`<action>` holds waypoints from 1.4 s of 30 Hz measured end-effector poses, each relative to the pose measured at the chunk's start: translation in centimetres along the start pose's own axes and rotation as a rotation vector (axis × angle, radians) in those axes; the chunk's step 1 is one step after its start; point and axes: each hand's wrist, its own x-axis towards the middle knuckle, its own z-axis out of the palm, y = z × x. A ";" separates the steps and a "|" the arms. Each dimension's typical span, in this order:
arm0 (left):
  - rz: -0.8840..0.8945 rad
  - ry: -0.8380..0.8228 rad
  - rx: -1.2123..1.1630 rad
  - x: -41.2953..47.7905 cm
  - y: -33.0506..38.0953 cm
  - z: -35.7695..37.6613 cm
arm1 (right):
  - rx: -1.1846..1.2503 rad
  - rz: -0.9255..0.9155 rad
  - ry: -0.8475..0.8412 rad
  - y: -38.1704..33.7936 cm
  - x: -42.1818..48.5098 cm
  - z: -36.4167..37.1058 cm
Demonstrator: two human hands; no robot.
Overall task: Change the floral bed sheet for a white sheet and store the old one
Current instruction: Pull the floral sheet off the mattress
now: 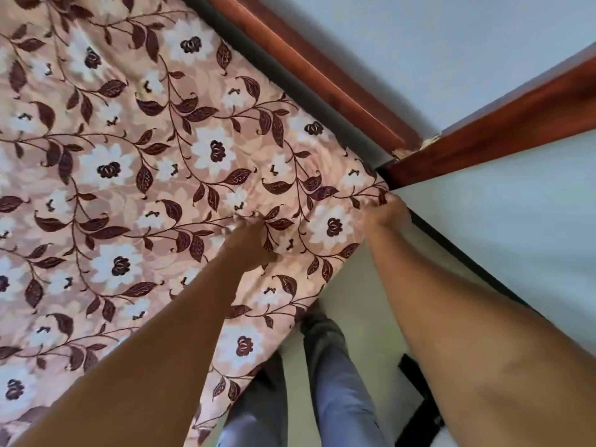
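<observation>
Forearms, two, bare: left forearm [154,366] and right forearm [467,333], both stretched toward one corner of the bed.

Item 1, left hand [254,235]: fingers dug down into the sheet [129,162], with a fold apparently bunched under the fingertips and creases fanning out from that spot (blur hides the exact hold).

Item 2, sheet: floral, with brown leaves and white flowers on pink. It lies flat well to the left of both grips, is slack and puckered between them, and hangs over the bed's side below them.

Item 3, trousers [335,382]: below the grips, on pale floor [364,285], just beside the hanging edge.

Item 4, right hand [385,212]: closed on the sheet's very corner, fingertips pinching the cloth. It is near the left hand's grip, on its right.

Item 5, frame [322,75]: red-brown wooden rails meeting just beyond the right grip, with the wall [483,43] behind.

Status: removal barely begun, by my reading. One corner looks to be coming free, while the rest of the sheet lies on the bed. Outstanding: free the other corners, pull the sheet off, lay the white sheet (none in view), then fold and store the old one.
</observation>
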 end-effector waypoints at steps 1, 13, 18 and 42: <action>-0.001 -0.005 -0.003 0.5 -0.4 0.0 | 0.023 0.012 0.017 0.1 0.3 -0.2; -0.007 -0.096 0.089 0.3 -0.6 -1.3 | 0.322 -0.451 -0.471 -4.2 -10.8 0.2; 0.143 -0.039 -0.304 -0.7 1.2 -2.2 | 0.312 -0.410 -0.824 -5.0 -15.0 1.8; -0.041 -0.122 -0.327 -0.7 -2.0 -2.7 | -0.831 -1.430 -0.096 -26.9 0.5 4.8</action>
